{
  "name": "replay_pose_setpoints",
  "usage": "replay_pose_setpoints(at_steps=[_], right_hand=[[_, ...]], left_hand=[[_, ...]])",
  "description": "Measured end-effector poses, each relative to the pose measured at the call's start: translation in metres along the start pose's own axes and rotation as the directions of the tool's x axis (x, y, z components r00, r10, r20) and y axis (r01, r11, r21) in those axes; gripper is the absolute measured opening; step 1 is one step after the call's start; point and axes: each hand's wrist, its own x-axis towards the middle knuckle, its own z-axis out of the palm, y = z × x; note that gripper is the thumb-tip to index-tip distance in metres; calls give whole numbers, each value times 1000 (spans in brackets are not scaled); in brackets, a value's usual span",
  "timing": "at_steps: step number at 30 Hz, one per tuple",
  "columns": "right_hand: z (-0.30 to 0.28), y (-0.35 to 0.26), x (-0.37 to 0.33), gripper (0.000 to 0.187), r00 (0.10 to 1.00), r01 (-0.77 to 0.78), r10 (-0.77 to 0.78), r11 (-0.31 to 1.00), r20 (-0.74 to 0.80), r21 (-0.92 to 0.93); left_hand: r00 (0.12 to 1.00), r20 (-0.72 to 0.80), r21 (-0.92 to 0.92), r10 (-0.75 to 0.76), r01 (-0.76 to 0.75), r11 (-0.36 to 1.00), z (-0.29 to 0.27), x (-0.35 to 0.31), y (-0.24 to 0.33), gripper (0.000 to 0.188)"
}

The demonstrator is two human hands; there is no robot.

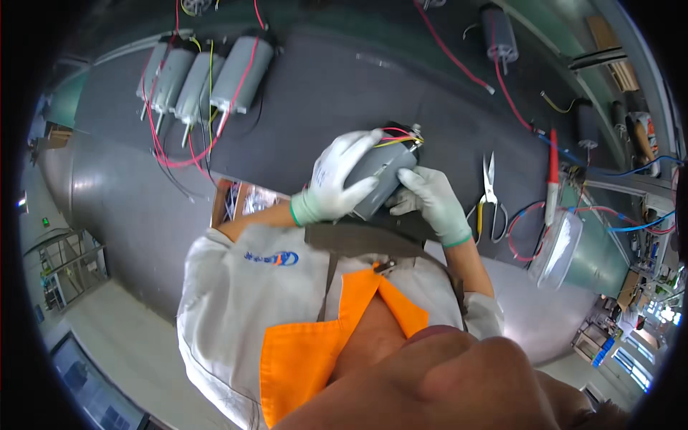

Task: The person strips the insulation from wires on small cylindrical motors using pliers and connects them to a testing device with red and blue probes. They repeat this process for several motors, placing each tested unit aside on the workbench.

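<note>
A grey cylindrical electric motor [370,172] lies tilted in front of my chest, over the dark bench top. Red and yellow wires cross its far end, near a small metal fitting. My left hand [335,178], in a white glove with a green cuff, wraps the motor's left side, fingers over the top and thumb along the near part. On the other side my right hand [433,202], gloved alike, grips the casing with its thumb and bent fingers. Some right fingertips are hidden behind the motor.
Several grey motors [245,75] with long wires lie at the far left. Scissors [489,193] and a red-handled tool [552,168] rest to the right. An open box [244,199] of small parts sits by my left forearm. More motors [499,36] stand far right.
</note>
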Motion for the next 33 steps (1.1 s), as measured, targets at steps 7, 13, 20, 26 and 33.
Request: replay_pose_setpoints(at_steps=[7,13,20,26,33], right_hand=[[-12,-99,158,51,770,552,-625,755,-133,-355],[-59,-76,48,36,732,627,-642,766,-229,-144],[-220,-44,-76,63,60,713,-494,629,-867,-309],[-204,-90,-67,27,666,327,-556,817,-497,-476],[-43,-58,17,27,933,335,-358,896,-29,-293]], left_hand=[[833,-537,293,-133,332,896,0,183,-95,66],[783,-70,-754,-618,364,547,-54,182,-103,34],[834,219,-867,-506,405,292,-36,98,-83,47],[851,405,-865,-335,476,161,-29,141,-59,45],[889,339,-902,-307,400,164,-27,159,-44,35]])
